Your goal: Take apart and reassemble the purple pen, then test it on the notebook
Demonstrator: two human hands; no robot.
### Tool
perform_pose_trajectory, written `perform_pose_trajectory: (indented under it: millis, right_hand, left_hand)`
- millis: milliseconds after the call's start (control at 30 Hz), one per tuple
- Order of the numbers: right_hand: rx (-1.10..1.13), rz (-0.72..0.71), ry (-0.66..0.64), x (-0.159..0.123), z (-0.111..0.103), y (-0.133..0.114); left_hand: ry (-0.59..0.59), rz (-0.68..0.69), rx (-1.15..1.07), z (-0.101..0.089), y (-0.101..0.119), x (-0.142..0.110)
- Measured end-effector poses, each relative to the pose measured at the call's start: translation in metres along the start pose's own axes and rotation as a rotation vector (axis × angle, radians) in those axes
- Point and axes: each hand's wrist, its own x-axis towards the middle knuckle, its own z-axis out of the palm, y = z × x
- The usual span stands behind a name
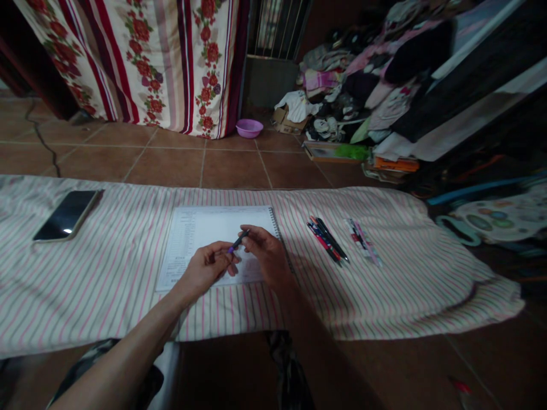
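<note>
A short dark pen (239, 240) with a purple end is held between my two hands, tilted up to the right. The fingers of my left hand (210, 263) close around its lower, purple end. My right hand (268, 250) pinches its dark upper end between thumb and fingers. Below both hands lies a spiral-bound notebook (213, 221), its white page blank on the right and printed along the left side, with the coil on the right edge. Further right are a bunch of black, red and blue pens (328, 240) and a smaller group of pale, patterned pens (363, 242).
A striped cloth (128, 239) covers the low table. The phone (68, 215) rests at its left. Beyond, on the tiled floor, are a purple basin (249, 128), a flowered curtain (141, 62) and piled clothes (342, 85). A palette-shaped thing (504, 216) stands at right.
</note>
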Motion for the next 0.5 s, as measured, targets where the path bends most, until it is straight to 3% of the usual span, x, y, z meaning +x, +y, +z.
perform_pose_trajectory:
  millis: [500]
  right_hand:
    - [0.033, 0.028, 0.002, -0.0009, 0.0006, -0.0054]
  left_hand:
    - [0.016, 0.019, 0.012, -0.0024, -0.0068, 0.0016]
